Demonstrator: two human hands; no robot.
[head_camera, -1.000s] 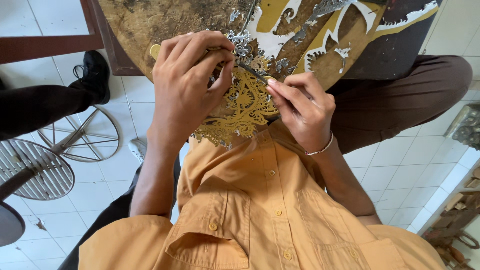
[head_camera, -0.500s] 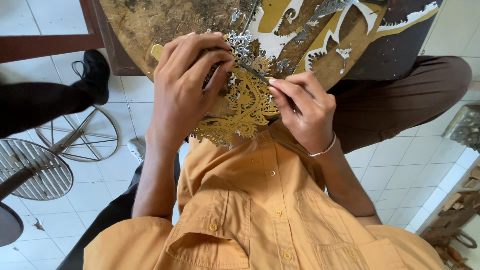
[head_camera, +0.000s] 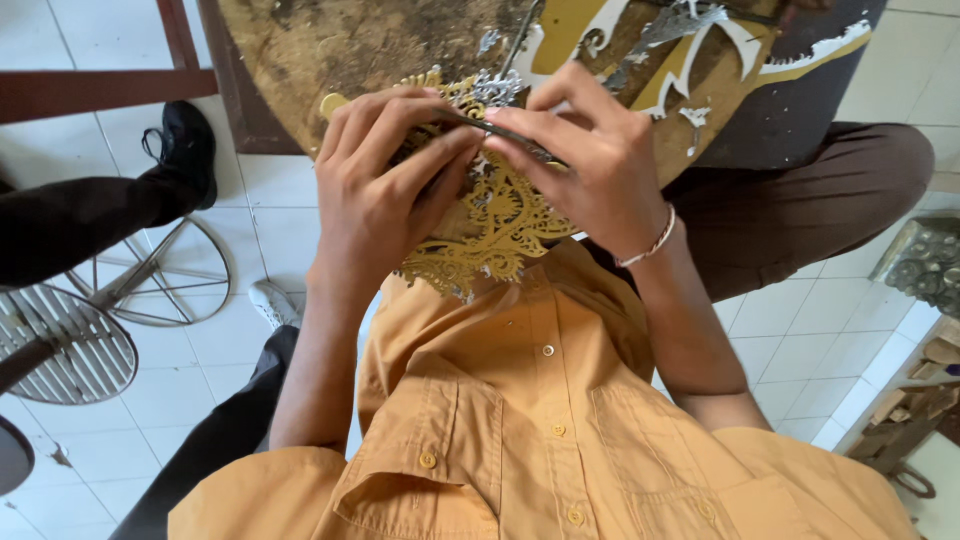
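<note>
The left hand (head_camera: 385, 190) pinches the gold filigree cut-out ornament (head_camera: 490, 225), which hangs below both hands over the orange shirt (head_camera: 530, 400). The right hand (head_camera: 590, 165) grips a thin dark tool (head_camera: 500, 130) between them; short, steady strokes would likely protect the fragile lacework.

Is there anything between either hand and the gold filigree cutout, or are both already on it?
Nothing visible stands between them. The left hand lies across the top of the gold filigree cutout, fingers on it. The right hand presses a thin dark tool against its upper edge, beside the left fingers.
</note>
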